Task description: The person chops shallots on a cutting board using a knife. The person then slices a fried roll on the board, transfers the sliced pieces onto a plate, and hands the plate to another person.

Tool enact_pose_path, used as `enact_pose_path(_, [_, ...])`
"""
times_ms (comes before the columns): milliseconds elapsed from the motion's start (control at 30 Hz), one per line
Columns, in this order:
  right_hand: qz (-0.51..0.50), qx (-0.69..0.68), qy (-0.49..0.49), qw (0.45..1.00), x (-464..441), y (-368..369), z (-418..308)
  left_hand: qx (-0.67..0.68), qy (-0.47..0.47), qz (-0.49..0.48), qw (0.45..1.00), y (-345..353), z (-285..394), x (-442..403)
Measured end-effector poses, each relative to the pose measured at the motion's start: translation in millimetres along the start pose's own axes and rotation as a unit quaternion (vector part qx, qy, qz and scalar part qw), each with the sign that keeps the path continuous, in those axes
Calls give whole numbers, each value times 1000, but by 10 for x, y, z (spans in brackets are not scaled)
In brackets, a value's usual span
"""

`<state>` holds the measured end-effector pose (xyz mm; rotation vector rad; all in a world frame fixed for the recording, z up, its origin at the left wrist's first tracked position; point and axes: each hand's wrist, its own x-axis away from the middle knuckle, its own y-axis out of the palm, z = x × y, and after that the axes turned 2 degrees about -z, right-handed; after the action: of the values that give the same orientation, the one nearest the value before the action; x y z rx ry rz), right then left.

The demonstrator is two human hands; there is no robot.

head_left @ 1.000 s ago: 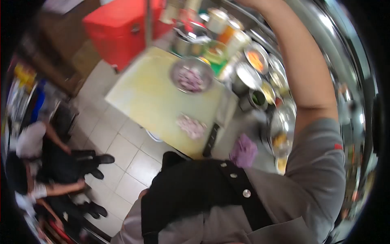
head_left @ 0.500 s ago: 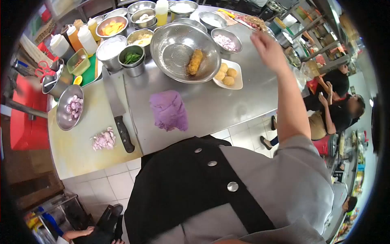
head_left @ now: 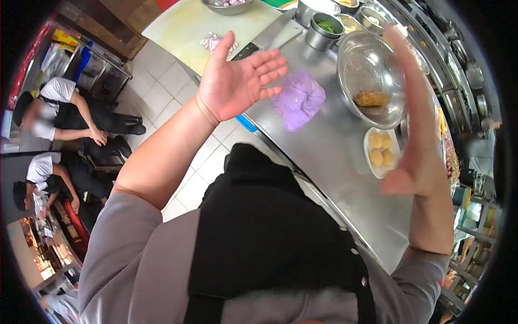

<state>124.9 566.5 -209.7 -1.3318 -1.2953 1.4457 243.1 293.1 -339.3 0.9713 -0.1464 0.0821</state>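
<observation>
My left hand (head_left: 243,81) is raised palm-out with fingers spread and holds nothing. Its fingertips overlap the edge of a crumpled purple cloth (head_left: 302,100) on the steel counter; I cannot tell if they touch. Behind the thumb lie chopped shallots (head_left: 211,42) and a black-handled knife (head_left: 274,29) on the cutting board (head_left: 178,27). My right hand (head_left: 413,119) is blurred by motion, its fingers stretched out and thumb apart, holding nothing visible. Beside it are a steel bowl (head_left: 359,59) with a browned fried piece (head_left: 371,99) and a white dish (head_left: 372,168) of several pale balls (head_left: 380,141).
A metal bowl of shallots (head_left: 229,5) sits on the board. Small metal pots, one with green leaves (head_left: 326,26), line the counter's back. Two people in black caps (head_left: 59,108) are at the left beyond the tiled floor (head_left: 156,86).
The head view has turned, so the counter now lies to the upper right. My left hand has come into view, raised and spread. The right hand now appears blurred in front of the bowl.
</observation>
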Motion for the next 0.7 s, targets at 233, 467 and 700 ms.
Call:
enact_pose_path(233, [278, -161, 14, 947, -556, 937, -86, -41, 175, -40, 983, -30, -386, 85])
enact_pose_path(467, [389, -216, -1, 896, -1432, 1380, -234, -127, 160, -7, 979, 520, -271, 4])
enact_pose_path(700, [380, -146, 139, 903, -131, 646, 144, -39, -40, 4, 998, 237, -103, 414])
